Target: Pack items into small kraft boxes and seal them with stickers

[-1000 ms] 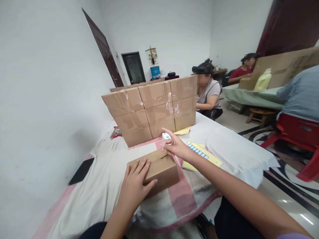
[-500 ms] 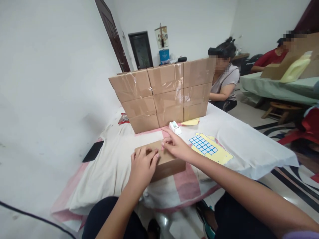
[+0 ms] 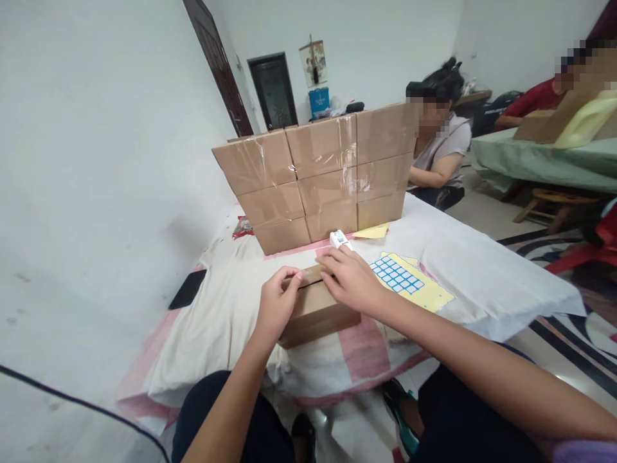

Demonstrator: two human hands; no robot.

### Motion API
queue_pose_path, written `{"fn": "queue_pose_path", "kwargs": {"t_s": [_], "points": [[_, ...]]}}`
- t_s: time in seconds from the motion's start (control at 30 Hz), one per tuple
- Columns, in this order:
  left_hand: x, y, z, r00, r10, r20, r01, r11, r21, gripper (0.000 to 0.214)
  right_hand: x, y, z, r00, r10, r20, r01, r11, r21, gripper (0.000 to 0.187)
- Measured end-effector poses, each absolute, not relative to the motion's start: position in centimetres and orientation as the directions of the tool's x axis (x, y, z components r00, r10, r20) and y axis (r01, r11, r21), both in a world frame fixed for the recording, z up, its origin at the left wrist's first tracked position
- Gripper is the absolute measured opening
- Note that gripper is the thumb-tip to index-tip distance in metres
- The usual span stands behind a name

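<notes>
A small cardboard box (image 3: 318,326) sits on the cloth-covered table close to me, with a dark slit along its top where a flap (image 3: 308,276) is raised a little. My left hand (image 3: 278,301) pinches the flap's left end between thumb and fingers. At the right end, my right hand (image 3: 351,278) has its thumb on the near side and its bent fingers over the far edge. Just beyond that hand stands a small white device (image 3: 340,239), partly covered by it. The inside of the box is hidden.
Taped cardboard boxes (image 3: 324,170) form a wall across the table. Yellow sheets with blue-edged white labels (image 3: 398,275) lie to the right, and a flat black object (image 3: 187,289) lies left. A person (image 3: 442,151) sits behind the boxes; another (image 3: 537,99) is at a green-covered table.
My left hand has turned from lying over the box top to pinching the flap. My right hand has drawn back, its outstretched index finger now bent onto the flap. The slit has opened.
</notes>
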State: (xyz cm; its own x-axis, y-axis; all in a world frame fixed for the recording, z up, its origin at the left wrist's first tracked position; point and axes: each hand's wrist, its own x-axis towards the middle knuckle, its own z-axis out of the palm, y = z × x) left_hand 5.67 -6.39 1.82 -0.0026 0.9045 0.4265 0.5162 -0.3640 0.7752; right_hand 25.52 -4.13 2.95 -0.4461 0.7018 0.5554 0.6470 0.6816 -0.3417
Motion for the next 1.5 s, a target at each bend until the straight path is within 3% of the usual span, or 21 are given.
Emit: {"fn": "queue_pose_path", "kwargs": {"t_s": [0.1, 0.37, 0.53, 0.7, 0.87, 1.03, 1.17, 1.33, 1.43, 1.5], "points": [[5.3, -6.3, 2.1, -0.003, 0.918, 0.396, 0.498, -0.342, 0.797, 0.023, 26.0, -3.7, 1.9, -0.551, 0.692, 0.466, 0.667, 0.701, -0.253, 0.031], [3.1, -5.6, 4.7, 0.301, 0.908, 0.293, 0.468, -0.408, 0.784, 0.027, 25.9, -3.9, 1.1, -0.532, 0.716, 0.452, 0.693, 0.675, -0.252, 0.033], [3.4, -5.2, 4.3, 0.395, 0.887, 0.237, 0.471, -0.417, 0.777, 0.030, 26.0, -4.4, 1.2, -0.489, 0.702, 0.518, 0.669, 0.682, -0.293, 0.043], [4.9, -5.3, 3.4, 0.355, 0.900, 0.254, 0.505, -0.413, 0.758, 0.031, 26.4, -4.8, 1.3, -0.510, 0.647, 0.567, 0.535, 0.755, -0.380, 0.035], [5.3, -5.0, 2.8, 0.299, 0.918, 0.262, 0.505, -0.385, 0.772, 0.033, 26.1, -4.9, 1.5, -0.494, 0.677, 0.546, 0.474, 0.736, -0.484, 0.034], [5.0, -5.2, 2.3, 0.234, 0.924, 0.303, 0.464, -0.380, 0.800, 0.035, 25.0, -4.7, 0.8, -0.414, 0.736, 0.536, 0.491, 0.676, -0.549, 0.011], [5.0, -5.5, 2.3, 0.220, 0.923, 0.315, 0.480, -0.383, 0.789, 0.035, 24.6, -4.4, 0.5, -0.391, 0.757, 0.524, 0.456, 0.654, -0.604, 0.010], [5.0, -5.4, 2.6, 0.202, 0.924, 0.325, 0.469, -0.382, 0.796, 0.035, 24.1, -4.3, 1.1, -0.274, 0.874, 0.402, 0.432, 0.485, -0.760, 0.016], [4.9, -5.3, 2.4, 0.192, 0.923, 0.333, 0.461, -0.384, 0.800, 0.032, 23.8, -4.4, 1.4, -0.253, 0.885, 0.392, 0.419, 0.465, -0.780, 0.019], [4.7, -5.3, 2.3, 0.182, 0.924, 0.337, 0.464, -0.383, 0.799, 0.033, 23.7, -4.4, 1.5, -0.261, 0.881, 0.395, 0.424, 0.472, -0.773, 0.012]]}}
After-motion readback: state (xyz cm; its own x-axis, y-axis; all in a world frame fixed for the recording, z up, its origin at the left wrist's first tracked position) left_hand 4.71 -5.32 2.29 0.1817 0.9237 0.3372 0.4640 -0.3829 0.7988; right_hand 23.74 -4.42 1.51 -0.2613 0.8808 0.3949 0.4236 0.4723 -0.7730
